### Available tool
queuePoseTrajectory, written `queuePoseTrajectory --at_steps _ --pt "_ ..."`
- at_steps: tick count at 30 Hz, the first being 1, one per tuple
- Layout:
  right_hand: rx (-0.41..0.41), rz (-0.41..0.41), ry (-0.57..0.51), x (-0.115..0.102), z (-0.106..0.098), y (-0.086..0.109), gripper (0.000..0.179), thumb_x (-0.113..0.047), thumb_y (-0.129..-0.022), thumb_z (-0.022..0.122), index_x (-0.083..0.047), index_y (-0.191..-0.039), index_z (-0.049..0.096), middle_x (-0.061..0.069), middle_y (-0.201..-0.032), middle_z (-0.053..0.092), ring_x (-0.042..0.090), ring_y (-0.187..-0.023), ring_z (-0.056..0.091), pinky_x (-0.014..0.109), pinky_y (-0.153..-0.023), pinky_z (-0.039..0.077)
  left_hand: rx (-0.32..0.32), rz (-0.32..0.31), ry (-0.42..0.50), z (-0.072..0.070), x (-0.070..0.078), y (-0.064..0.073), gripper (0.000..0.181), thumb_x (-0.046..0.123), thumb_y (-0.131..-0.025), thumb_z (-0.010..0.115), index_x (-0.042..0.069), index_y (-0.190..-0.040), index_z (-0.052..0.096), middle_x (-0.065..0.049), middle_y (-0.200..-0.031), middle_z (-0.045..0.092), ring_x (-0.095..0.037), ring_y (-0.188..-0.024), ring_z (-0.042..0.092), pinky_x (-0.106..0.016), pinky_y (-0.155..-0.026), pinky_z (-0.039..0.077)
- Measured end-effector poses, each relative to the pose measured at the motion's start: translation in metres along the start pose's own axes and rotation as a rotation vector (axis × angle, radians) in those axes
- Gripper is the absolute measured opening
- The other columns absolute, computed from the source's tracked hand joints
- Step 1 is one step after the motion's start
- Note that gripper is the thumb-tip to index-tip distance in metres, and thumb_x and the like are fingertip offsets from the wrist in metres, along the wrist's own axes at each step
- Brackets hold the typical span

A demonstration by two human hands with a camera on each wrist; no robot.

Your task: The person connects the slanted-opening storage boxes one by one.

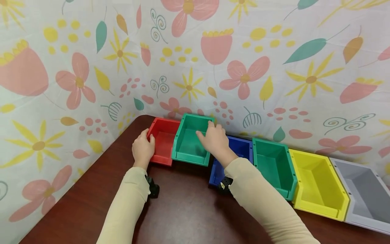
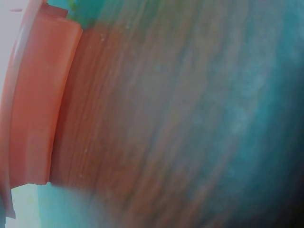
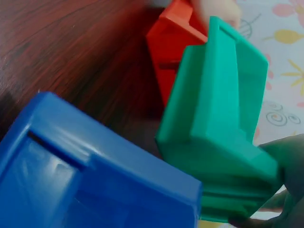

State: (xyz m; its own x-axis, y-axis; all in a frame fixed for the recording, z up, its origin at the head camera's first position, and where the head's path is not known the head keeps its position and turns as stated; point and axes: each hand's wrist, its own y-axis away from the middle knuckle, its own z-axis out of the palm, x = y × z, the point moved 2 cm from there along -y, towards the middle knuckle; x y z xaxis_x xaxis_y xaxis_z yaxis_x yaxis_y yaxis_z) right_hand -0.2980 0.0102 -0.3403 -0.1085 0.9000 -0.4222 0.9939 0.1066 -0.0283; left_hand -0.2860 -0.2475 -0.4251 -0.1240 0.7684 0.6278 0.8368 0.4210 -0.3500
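Observation:
My left hand (image 1: pixel 143 149) grips the left wall of a red storage bin (image 1: pixel 163 145), its thumb over the rim on the inner side. The left wrist view catches the side of the red bin (image 2: pixel 42 99) close up. With my right hand (image 1: pixel 214 140) I hold a green storage bin (image 1: pixel 192 140) by its right wall. This green bin overlaps the red bin's right edge, and in the right wrist view the green bin (image 3: pixel 213 123) stands above the tabletop, between the red bin (image 3: pixel 173 52) and a blue bin (image 3: pixel 109 166).
Right of the held bin, a row holds the blue bin (image 1: pixel 216 173), a second green bin (image 1: pixel 272 166), a yellow bin (image 1: pixel 318 183) and a grey bin (image 1: pixel 362 193). They stand on a dark wooden table (image 1: pixel 179 210) against flower-patterned cloth (image 1: pixel 189 51).

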Motion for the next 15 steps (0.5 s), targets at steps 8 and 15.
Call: queuePoseTrajectory --at_steps 8,15 --pt "0.039 -0.01 -0.06 -0.002 0.007 0.002 0.079 -0.056 -0.091 0.048 -0.008 -0.149 0.024 0.024 -0.146 0.019 0.041 -0.125 0.032 0.049 -0.086 0.048 -0.002 0.006 -0.011 -0.001 0.002 0.001 0.041 0.025 -0.095 0.05 0.006 -0.131 0.055 -0.018 -0.123 0.062 -0.038 -0.101 0.064 -0.051 -0.089 0.05" --pt "0.044 -0.214 0.125 -0.015 0.008 -0.001 0.079 -0.064 -0.091 0.04 -0.013 -0.149 0.028 0.014 -0.156 0.019 0.036 -0.144 0.017 0.058 -0.112 0.023 -0.015 0.036 -0.006 0.001 0.005 0.003 0.039 0.025 -0.095 0.051 0.007 -0.13 0.056 -0.018 -0.121 0.063 -0.038 -0.097 0.065 -0.051 -0.087 0.051"
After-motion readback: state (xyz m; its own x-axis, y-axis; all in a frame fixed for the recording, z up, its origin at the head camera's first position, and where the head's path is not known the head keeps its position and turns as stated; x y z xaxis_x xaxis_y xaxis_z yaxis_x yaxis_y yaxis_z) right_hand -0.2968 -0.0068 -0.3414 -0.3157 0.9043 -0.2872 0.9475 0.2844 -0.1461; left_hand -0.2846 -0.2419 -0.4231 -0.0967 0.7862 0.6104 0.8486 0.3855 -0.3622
